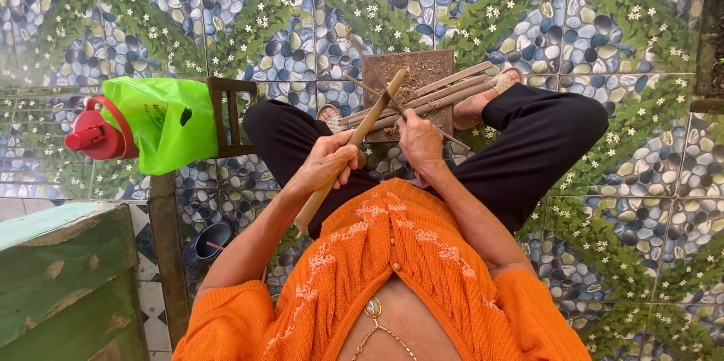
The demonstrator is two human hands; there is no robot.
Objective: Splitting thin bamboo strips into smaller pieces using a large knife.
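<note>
The left hand [326, 161] is wrapped around a bamboo stick [351, 148], slanted so its tip rests on the wooden block [422, 68] on the tiled floor [641, 203]. The right hand [419, 140] grips a thin blade (barely visible) against it, beside split strips [445, 93] piled across the block.

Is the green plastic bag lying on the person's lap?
No, the green plastic bag lies off to the side beside a red jug, apart from the lap.
</note>
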